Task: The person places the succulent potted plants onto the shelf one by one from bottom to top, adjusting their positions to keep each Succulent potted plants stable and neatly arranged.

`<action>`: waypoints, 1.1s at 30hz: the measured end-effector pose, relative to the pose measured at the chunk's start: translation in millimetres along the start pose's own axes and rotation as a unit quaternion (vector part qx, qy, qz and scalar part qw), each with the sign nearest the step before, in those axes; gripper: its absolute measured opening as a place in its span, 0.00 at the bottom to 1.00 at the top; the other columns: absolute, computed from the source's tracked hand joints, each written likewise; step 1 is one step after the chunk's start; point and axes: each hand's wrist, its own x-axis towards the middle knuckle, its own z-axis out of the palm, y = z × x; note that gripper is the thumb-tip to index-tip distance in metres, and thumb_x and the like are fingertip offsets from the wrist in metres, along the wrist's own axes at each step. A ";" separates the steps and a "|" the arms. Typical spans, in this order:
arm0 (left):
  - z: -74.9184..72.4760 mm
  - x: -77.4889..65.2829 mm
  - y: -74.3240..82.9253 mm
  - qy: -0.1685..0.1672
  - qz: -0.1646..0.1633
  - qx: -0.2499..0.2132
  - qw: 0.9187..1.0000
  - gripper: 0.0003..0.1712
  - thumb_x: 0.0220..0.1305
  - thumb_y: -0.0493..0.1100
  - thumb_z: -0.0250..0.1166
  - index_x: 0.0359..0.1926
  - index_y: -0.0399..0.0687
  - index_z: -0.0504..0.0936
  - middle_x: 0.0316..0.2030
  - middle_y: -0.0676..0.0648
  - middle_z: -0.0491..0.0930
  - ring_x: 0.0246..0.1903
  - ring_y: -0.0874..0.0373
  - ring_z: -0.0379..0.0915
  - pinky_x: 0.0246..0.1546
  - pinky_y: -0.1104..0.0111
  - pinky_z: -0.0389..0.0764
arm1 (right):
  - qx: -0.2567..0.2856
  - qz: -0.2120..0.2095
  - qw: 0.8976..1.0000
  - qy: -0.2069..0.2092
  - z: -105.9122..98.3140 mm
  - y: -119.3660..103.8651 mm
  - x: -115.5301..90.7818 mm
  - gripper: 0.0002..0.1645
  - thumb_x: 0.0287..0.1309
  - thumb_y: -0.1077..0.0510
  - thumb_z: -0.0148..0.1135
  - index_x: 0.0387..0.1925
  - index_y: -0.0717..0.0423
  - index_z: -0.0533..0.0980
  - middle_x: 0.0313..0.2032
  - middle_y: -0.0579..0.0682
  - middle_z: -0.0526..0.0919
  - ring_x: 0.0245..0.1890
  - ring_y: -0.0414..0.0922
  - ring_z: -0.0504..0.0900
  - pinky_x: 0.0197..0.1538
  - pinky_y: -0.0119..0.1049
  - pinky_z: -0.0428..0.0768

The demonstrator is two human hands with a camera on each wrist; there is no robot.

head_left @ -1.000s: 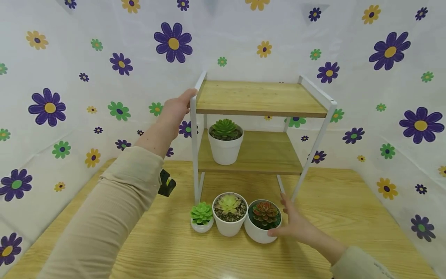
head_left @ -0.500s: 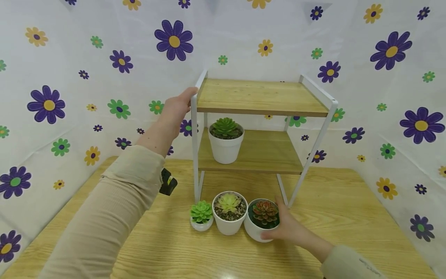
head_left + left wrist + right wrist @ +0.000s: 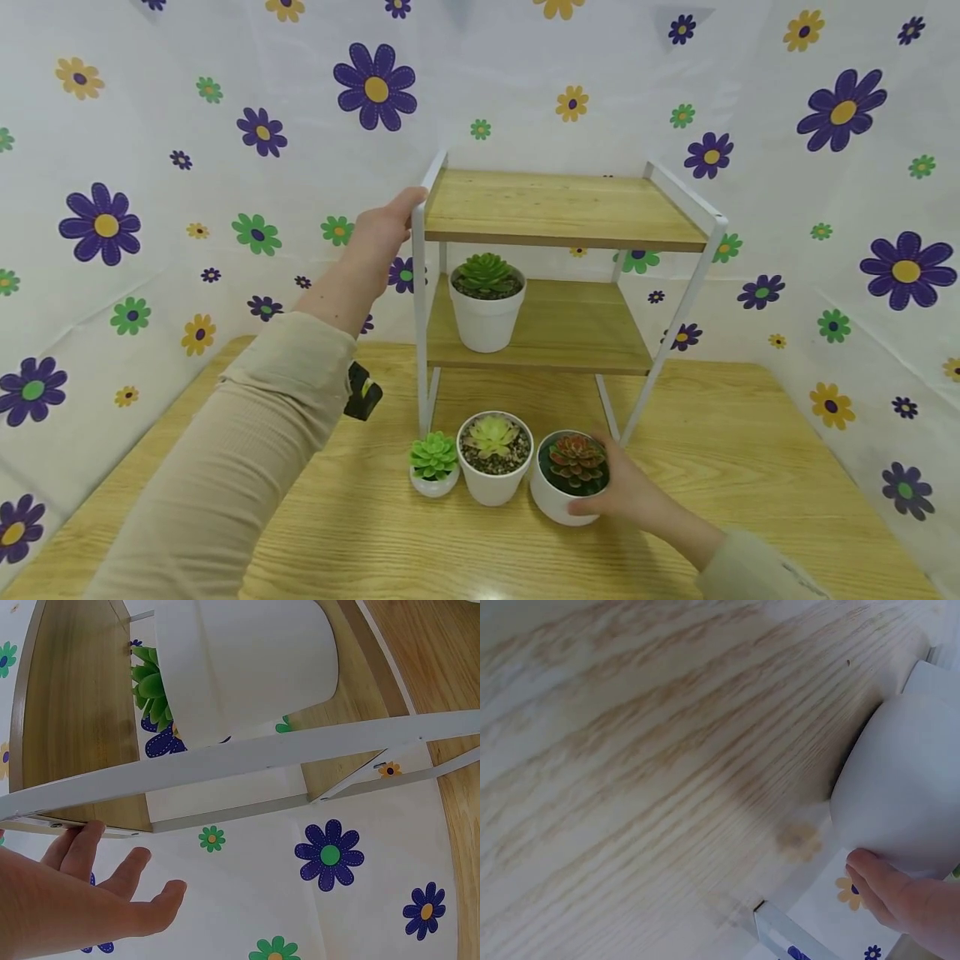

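Observation:
In the head view my right hand [image 3: 621, 492] grips the white pot of a reddish succulent [image 3: 576, 461], thumb in front and fingers around its right side. The right wrist view shows fingers against that white pot [image 3: 900, 780], upright at the table. My left hand [image 3: 384, 237] holds the upper left rail of a two-tier wooden shelf [image 3: 562, 204] with a white frame. In the left wrist view some fingers of the left hand [image 3: 90, 900] touch the frame while others stand off it. A potted green succulent [image 3: 487, 312] stands on the lower board's left side.
Left of the held pot stand a pale-green succulent [image 3: 495, 467] in a white pot and a small bright-green succulent [image 3: 433, 467]. A black object with a yellow mark [image 3: 363, 396] lies beside the shelf on the wooden table [image 3: 375, 533]. Flower-patterned sheeting [image 3: 502, 67] surrounds the table.
My right hand has closed around the reddish succulent's pot, which has shifted slightly right, away from the middle pot. My left hand stays on the shelf rail.

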 end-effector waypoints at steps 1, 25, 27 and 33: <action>0.1 0.3 0.1 0.000 0.001 0.000 1.000 0.36 0.61 0.66 0.49 0.66 0.55 0.67 0.72 0.51 0.54 0.71 0.53 0.48 0.71 0.49 0.44 | -0.003 0.001 1.000 0.000 -0.9 0.5 -0.6 0.65 0.32 0.56 0.80 0.66 0.73 0.49 0.60 0.72 0.65 0.60 0.69 0.65 0.60 0.62 0.67; -0.9 -1.4 -0.7 -0.003 -0.002 -0.001 1.000 0.39 0.61 0.69 0.48 0.68 0.56 0.63 0.72 0.52 0.52 0.72 0.54 0.47 0.70 0.43 0.41 | -0.015 -0.028 0.999 -0.032 -42.9 -20.7 -24.1 0.57 0.34 0.52 0.78 0.61 0.72 0.56 0.55 0.66 0.71 0.54 0.59 0.73 0.54 0.55 0.74; -0.1 -1.5 -0.5 -0.003 -0.001 -0.002 1.000 0.39 0.61 0.69 0.48 0.68 0.56 0.64 0.72 0.52 0.51 0.72 0.54 0.47 0.70 0.43 0.41 | -0.022 -0.031 0.999 -0.034 -47.0 -23.5 -25.9 0.57 0.34 0.51 0.78 0.61 0.72 0.56 0.54 0.66 0.72 0.54 0.59 0.74 0.53 0.54 0.75; 1.3 -0.8 -0.6 0.001 -0.001 0.000 1.000 0.38 0.61 0.68 0.49 0.67 0.55 0.65 0.72 0.52 0.52 0.71 0.53 0.48 0.70 0.46 0.42 | -0.006 -0.026 0.999 -0.048 -60.5 -29.9 -28.1 0.59 0.37 0.50 0.77 0.64 0.70 0.52 0.57 0.67 0.69 0.57 0.61 0.71 0.54 0.55 0.74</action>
